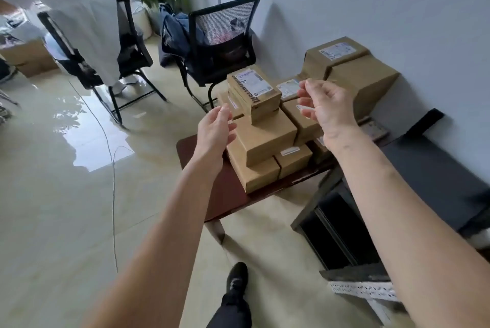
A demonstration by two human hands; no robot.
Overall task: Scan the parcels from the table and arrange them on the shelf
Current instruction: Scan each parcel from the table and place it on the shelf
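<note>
Several brown cardboard parcels are stacked on a small dark red table (212, 195). The topmost parcel (254, 91) carries a white shipping label and lies on a wider box (265, 139). My left hand (216, 132) hovers at the stack's left side, fingers relaxed and apart, touching nothing. My right hand (324, 104) is raised at the stack's right, fingers spread; a small white thing lies against its fingers, too blurred to identify. More parcels (342, 62) are piled against the wall behind.
A dark grey shelf unit (397, 195) stands at the right by the wall. Two black mesh chairs (222, 43) stand behind the table, one holding clothes. A person in white stands at the top left. A thin cable crosses the glossy floor. My foot (237, 277) is below.
</note>
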